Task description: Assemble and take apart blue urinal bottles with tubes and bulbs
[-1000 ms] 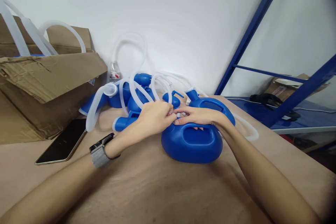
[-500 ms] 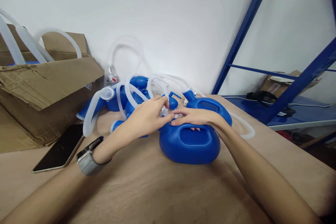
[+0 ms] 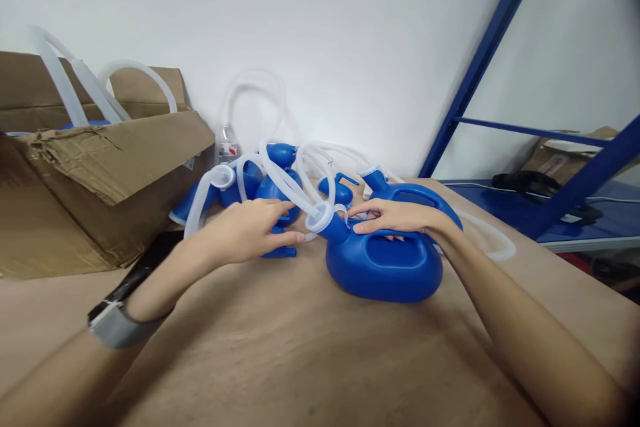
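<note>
A blue plastic jug-like bottle (image 3: 383, 280) stands on the table, with a white ribbed hose (image 3: 287, 183) running to the pale collar (image 3: 320, 217) on its neck. My right hand (image 3: 395, 217) grips its top handle, the fingertips showing through the handle opening. To the left of the neck, my left hand (image 3: 250, 230) has thumb and forefinger apart. Just past its fingers lies a small blue part (image 3: 281, 251), partly hidden; whether I touch it I cannot tell. A second blue bottle (image 3: 423, 195) lies behind my right hand.
More blue bottles (image 3: 240, 180) with hoses crowd against the wall. At the left stands a cardboard box (image 3: 125, 160) holding further hoses, with a phone (image 3: 150, 260) in front. A clear water bottle (image 3: 228, 143) stands behind. Blue shelving (image 3: 480, 60) rises at the right.
My left hand has drawn away from the bottle's neck to the left, uncovering the collar and hose there. My right hand remains on the handle. The view has shifted slightly left.
</note>
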`<state>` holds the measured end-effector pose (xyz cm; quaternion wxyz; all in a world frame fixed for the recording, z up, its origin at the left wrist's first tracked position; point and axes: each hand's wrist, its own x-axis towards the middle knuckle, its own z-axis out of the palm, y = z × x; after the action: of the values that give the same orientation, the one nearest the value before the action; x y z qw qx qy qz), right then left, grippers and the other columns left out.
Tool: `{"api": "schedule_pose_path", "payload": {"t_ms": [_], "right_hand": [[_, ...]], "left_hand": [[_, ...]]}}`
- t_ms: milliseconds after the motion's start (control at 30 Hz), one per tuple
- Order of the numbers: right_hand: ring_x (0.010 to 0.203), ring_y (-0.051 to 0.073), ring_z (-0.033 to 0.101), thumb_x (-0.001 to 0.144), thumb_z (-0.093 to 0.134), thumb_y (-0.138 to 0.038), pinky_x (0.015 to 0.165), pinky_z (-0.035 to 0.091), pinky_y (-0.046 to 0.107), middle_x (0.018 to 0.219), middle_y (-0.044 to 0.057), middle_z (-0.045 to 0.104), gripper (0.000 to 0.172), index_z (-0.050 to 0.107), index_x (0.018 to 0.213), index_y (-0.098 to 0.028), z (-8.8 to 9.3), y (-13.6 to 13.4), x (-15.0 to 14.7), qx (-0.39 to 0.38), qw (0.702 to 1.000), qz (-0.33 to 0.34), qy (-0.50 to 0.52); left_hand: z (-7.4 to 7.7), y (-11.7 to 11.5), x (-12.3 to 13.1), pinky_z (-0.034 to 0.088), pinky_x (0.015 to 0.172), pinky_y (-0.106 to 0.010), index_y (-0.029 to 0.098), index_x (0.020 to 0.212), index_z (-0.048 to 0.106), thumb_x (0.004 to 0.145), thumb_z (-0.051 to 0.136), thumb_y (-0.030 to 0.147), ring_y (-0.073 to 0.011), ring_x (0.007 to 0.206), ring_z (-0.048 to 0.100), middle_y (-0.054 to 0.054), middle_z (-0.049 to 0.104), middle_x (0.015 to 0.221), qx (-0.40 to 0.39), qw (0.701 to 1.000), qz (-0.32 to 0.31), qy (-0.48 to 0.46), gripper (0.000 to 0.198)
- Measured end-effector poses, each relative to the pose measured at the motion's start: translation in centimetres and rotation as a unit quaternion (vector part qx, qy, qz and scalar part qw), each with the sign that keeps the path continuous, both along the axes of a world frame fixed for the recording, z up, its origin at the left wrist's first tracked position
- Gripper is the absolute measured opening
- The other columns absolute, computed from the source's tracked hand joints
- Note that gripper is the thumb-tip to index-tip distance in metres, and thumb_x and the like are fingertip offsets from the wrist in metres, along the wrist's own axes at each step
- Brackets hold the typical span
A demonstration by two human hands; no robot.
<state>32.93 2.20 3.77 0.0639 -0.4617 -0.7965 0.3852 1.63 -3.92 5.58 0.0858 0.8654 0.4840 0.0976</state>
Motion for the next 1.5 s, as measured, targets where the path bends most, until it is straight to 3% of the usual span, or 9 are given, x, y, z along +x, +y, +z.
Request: {"api": "schedule_pose_path", "payload": {"t_ms": [167,400,633,767,900,1067,1167,1267,1500], "right_hand": [[0.083,0.018,0.067,0.084,0.074,-0.066,0.066,0.053,0.025,0.113,0.009,0.072,0.072,0.067,0.141,-0.023,0.2,-0.5,-0.3,-0.019,1.0,0.001,0.007],[0.053,0.006,0.051,0.079,0.081,-0.063,0.045,0.04,0.02,0.093,0.003,0.069,0.087,0.055,0.151,-0.021,0.1,-0.3,0.0,-0.047,0.999,0.017,0.001],[0.049,0.006,0.047,0.073,0.087,-0.058,0.042,0.035,0.019,0.08,-0.003,0.065,0.087,0.06,0.148,-0.024,0.3,-0.5,-0.2,-0.028,0.998,0.045,-0.014],[0.048,0.005,0.046,0.073,0.087,-0.06,0.041,0.032,0.02,0.087,0.0,0.069,0.088,0.06,0.149,-0.025,0.4,-0.7,-0.4,-0.014,0.998,0.05,-0.02],[0.048,0.007,0.045,0.073,0.087,-0.061,0.042,0.032,0.02,0.073,-0.002,0.063,0.09,0.059,0.15,-0.024,0.1,-0.8,-0.5,-0.01,1.0,0.018,-0.018],[0.05,0.008,0.046,0.079,0.083,-0.061,0.046,0.036,0.02,0.062,-0.006,0.054,0.086,0.057,0.151,-0.021,-0.1,-1.2,-0.7,-0.031,0.999,0.028,0.027],[0.05,0.008,0.047,0.085,0.077,-0.063,0.047,0.037,0.021,0.059,-0.006,0.053,0.082,0.058,0.151,-0.019,0.0,-1.4,-0.7,-0.043,0.997,0.053,0.047],[0.052,0.009,0.05,0.087,0.071,-0.069,0.05,0.04,0.022,0.062,-0.005,0.056,0.086,0.054,0.152,-0.016,-0.1,-1.3,-0.4,-0.062,0.993,0.071,0.065],[0.077,0.018,0.067,0.098,0.038,-0.08,0.068,0.054,0.029,0.09,0.005,0.068,0.084,0.047,0.157,-0.021,-1.7,0.2,0.8,-0.114,0.971,0.041,0.205]], "left_hand": [[-4.0,1.1,2.2,0.054,0.079,-0.034,0.021,0.124,0.061,0.098,0.048,0.068,-0.0264,0.096,0.073,-0.009,0.075,0.114,-0.053,0.987,-0.07,-0.131,0.055],[-6.0,0.0,5.0,0.051,0.068,-0.037,0.015,0.117,0.056,0.104,0.036,0.067,-0.0357,0.087,0.075,-0.014,0.076,0.094,0.08,0.994,0.072,-0.009,0.057],[-7.0,0.2,5.0,0.05,0.064,-0.034,0.015,0.118,0.055,0.105,0.04,0.062,-0.0335,0.086,0.076,-0.015,0.076,0.094,0.147,0.985,0.072,0.047,0.051],[-6.7,-0.1,5.2,0.049,0.062,-0.031,0.015,0.122,0.054,0.105,0.046,0.059,-0.0319,0.084,0.077,-0.014,0.077,0.092,0.134,0.987,0.077,0.049,0.047],[-5.5,-0.3,5.3,0.052,0.066,-0.035,0.015,0.128,0.055,0.107,0.043,0.056,-0.0333,0.084,0.077,-0.012,0.077,0.091,0.091,0.991,0.082,0.06,0.048],[-4.3,0.7,2.5,0.056,0.086,-0.048,0.014,0.144,0.053,0.104,0.039,0.066,-0.0406,0.108,0.072,-0.019,0.076,0.115,0.073,0.99,0.031,0.115,0.067],[-3.8,1.6,-0.8,0.046,0.109,-0.056,0.019,0.159,0.04,0.094,0.061,0.062,-0.0444,0.142,0.051,-0.022,0.053,0.155,-0.004,0.985,0.022,0.168,0.081],[-3.1,2.2,-3.7,0.034,0.12,-0.058,0.023,0.161,0.038,0.077,0.08,0.041,-0.0442,0.154,0.032,-0.019,0.034,0.168,-0.086,0.974,0.026,0.206,0.096],[-2.0,2.4,-4.8,0.048,0.107,-0.051,0.02,0.136,0.067,0.061,0.082,0.025,-0.0433,0.13,0.058,-0.016,0.066,0.139,-0.108,0.982,0.023,0.152,0.077]]}}
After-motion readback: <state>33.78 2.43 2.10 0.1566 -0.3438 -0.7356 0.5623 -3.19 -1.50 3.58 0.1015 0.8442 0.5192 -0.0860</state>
